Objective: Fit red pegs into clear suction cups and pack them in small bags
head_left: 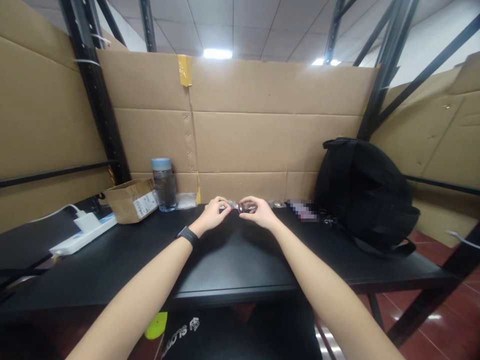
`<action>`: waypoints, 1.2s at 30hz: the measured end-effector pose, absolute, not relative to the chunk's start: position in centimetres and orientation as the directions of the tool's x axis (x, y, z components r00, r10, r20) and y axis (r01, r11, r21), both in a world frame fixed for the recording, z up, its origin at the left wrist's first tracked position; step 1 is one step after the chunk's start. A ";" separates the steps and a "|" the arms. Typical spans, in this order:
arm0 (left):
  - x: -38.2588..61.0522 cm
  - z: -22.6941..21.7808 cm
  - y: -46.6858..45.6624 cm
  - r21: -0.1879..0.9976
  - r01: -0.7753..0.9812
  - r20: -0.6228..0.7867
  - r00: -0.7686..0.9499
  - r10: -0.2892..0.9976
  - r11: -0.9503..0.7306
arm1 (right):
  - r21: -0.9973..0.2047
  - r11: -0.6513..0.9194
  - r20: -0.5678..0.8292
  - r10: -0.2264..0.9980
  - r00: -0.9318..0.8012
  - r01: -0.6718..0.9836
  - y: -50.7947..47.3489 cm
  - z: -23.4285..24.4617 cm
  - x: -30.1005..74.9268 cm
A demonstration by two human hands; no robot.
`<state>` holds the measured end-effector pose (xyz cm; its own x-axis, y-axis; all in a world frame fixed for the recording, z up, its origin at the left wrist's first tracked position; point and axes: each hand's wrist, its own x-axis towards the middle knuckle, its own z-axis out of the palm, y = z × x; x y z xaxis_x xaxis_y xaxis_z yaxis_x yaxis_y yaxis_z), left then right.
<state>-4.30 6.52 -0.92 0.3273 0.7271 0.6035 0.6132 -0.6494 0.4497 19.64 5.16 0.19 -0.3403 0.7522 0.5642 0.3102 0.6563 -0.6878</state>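
R hand (261, 214) pinches small clear piece (245, 206) right of bottle (164, 185); L hand (213, 214) narrow beside it, grip unclear. Prob best kept low over bench (232, 260): tiny, slippy.

Brown cardboard sheets (240, 135) wall in the back and both sides of this bay, the back ones joined by a strip of yellow tape (184, 70) (up at the top edge). Black steel uprights (95, 100) rise past them towards a tiled ceiling (243, 25) with a lit panel lamp (217, 53). A black desk (232, 265) stands over glossy red floor tiles (442, 320).
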 end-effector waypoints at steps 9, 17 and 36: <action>-2.5 -0.6 5.8 0.526 0.435 0.650 0.348 0.675 -0.731 | -0.689 0.688 0.618 0.722 -0.312 0.228 4.1 0.3 17.6; -2.4 -0.4 5.3 0.533 0.438 0.648 0.338 0.682 -0.724 | -0.690 0.691 0.619 0.717 -0.319 0.214 4.1 0.2 17.7; -2.1 -0.1 4.6 0.377 0.573 0.774 0.237 0.588 -0.727 | -0.811 0.586 0.564 0.781 -0.268 0.001 4.4 -0.3 17.1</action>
